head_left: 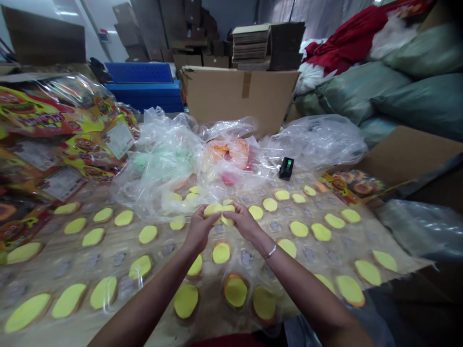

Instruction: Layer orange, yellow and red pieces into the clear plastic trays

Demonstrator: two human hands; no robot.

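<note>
Over the middle of the table, my left hand point(200, 226) pinches a yellow disc point(212, 210) between thumb and fingers. Close beside it, my right hand point(245, 222) grips another yellow disc point(228, 214); the two pieces touch or nearly touch. They look thin and soft, but their material is uncertain. Below the hands, a similar yellow disc point(221, 252) with an orange edge lies in a clear plastic tray. Many more such discs sit in rows across the table, among small grey pieces point(247, 259) in the clear trays.
Clear plastic bags point(166, 154) with green and orange pieces lie behind the hands. A black tape dispenser or similar small device point(286, 168) stands to their right. Printed burger-toy packs point(87, 140) are piled left; a large cardboard box point(238, 99) stands behind. An open carton point(405, 159) is right.
</note>
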